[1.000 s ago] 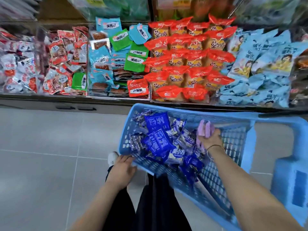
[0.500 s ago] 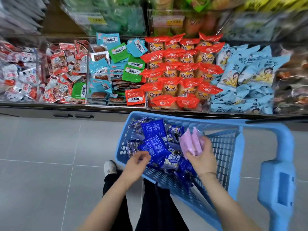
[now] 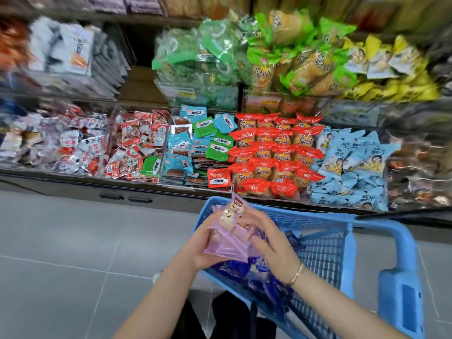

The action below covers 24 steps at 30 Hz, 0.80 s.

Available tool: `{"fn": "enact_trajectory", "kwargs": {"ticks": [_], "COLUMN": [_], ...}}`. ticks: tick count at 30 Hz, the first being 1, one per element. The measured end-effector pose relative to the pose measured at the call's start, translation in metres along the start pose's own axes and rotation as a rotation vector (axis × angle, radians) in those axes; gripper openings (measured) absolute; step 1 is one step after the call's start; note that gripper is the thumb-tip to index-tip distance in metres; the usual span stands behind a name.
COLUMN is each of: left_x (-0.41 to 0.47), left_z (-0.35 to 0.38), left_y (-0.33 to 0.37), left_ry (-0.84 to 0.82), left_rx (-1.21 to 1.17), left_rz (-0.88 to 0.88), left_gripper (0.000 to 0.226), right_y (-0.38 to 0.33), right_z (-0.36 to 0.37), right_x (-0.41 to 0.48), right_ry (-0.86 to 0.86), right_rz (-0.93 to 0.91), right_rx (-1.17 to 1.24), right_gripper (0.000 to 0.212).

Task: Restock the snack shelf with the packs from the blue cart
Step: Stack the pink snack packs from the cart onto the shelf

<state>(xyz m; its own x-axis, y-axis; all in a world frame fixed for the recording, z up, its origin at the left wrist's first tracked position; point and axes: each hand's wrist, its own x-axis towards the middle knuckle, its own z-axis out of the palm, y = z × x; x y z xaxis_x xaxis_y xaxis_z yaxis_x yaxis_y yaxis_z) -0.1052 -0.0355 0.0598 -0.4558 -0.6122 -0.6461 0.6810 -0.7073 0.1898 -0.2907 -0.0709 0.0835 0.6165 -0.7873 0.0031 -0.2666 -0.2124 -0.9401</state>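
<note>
A bunch of pink snack packs (image 3: 231, 234) is held above the near left corner of the blue cart (image 3: 325, 243). My left hand (image 3: 200, 248) grips the bunch from the left and below. My right hand (image 3: 274, 243), with a bracelet on its wrist, closes on it from the right. Dark blue packs (image 3: 256, 270) lie in the cart under my hands, partly hidden. The snack shelf (image 3: 220, 152) stands just beyond the cart, with its lower tier full of packs.
The lower tier holds red-and-white packs (image 3: 137, 145), teal and green packs (image 3: 195, 148), red-ended bread packs (image 3: 276, 155) and pale blue packs (image 3: 352, 167). Green and yellow bags (image 3: 281, 57) fill the tier above. Grey tiled floor (image 3: 73, 253) lies to the left. The cart handle (image 3: 401, 277) is at the right.
My right hand lifted the pink packs out of the cart. My left hand left the cart rim and joined it on the packs. The view tilted up to show the upper shelf.
</note>
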Motion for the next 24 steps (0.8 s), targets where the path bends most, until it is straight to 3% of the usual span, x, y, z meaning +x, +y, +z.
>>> {"fn": "enact_trajectory", "kwargs": {"ticks": [3, 7, 10, 15, 17, 19, 22, 24], "left_x": [-0.013, -0.036, -0.059, -0.098, -0.115, -0.134, -0.164, -0.180], "left_z": [-0.005, -0.014, -0.028, -0.052, -0.064, -0.078, -0.103, -0.121], "left_y": [0.010, 0.029, 0.048, 0.089, 0.105, 0.122, 0.144, 0.158], "left_ry": [0.026, 0.067, 0.026, 0.065, 0.101, 0.117, 0.119, 0.127], "left_rx": [0.091, 0.117, 0.069, 0.123, 0.103, 0.076, 0.030, 0.026], "left_rz": [0.099, 0.209, 0.270, 0.312, 0.328, 0.374, 0.458, 0.498], "left_gripper": [0.062, 0.077, 0.081, 0.054, 0.043, 0.038, 0.048, 0.052], "right_y": [-0.027, -0.053, -0.067, -0.097, -0.103, -0.110, -0.121, -0.128], "right_z": [0.016, 0.044, 0.061, 0.100, 0.115, 0.130, 0.150, 0.164], "right_x": [0.029, 0.055, 0.071, 0.098, 0.108, 0.118, 0.128, 0.135], "right_ry": [0.235, 0.409, 0.421, 0.087, 0.119, 0.184, 0.259, 0.257], "right_rz": [0.177, 0.217, 0.384, 0.641, 0.669, 0.664, 0.595, 0.553], "right_rx": [0.173, 0.098, 0.147, 0.562, 0.618, 0.790, 1.135, 1.226], "right_gripper": [0.027, 0.063, 0.095, 0.069, 0.065, 0.049, 0.039, 0.038]}}
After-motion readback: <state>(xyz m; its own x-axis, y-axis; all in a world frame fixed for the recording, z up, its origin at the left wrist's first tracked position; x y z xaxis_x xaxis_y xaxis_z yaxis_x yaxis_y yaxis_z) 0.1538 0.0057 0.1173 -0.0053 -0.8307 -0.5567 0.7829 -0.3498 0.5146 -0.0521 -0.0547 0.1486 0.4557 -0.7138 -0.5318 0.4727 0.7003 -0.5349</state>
